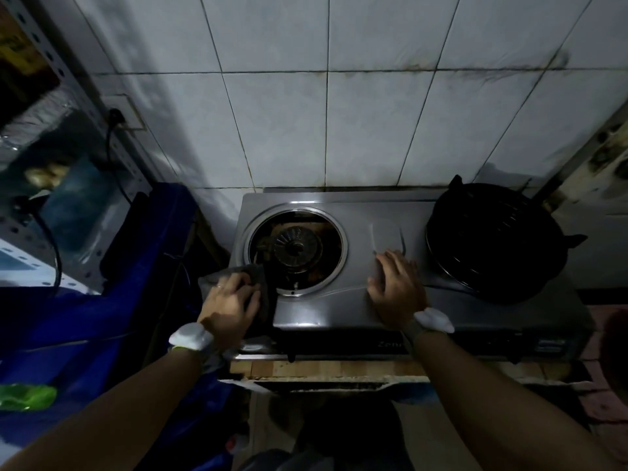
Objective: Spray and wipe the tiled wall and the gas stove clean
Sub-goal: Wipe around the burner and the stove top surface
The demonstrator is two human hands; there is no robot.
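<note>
A steel gas stove [343,300] stands against the white tiled wall [326,124]. Its left burner [296,248] lies bare inside a round chrome ring. A black round grate or pan [492,239] covers the right burner. My left hand [231,304] presses a dark grey cloth [261,287] onto the stove's front left corner, fingers curled over it. My right hand [396,287] rests flat on the steel top between the two burners, fingers fairly straight. No spray bottle shows.
Blue fabric [119,300] covers something to the left of the stove. A wall socket with a black plug and cable [115,119] sits left on the wall. Dark grime marks the upper grout lines [475,69]. The stove sits on a wooden ledge [339,368].
</note>
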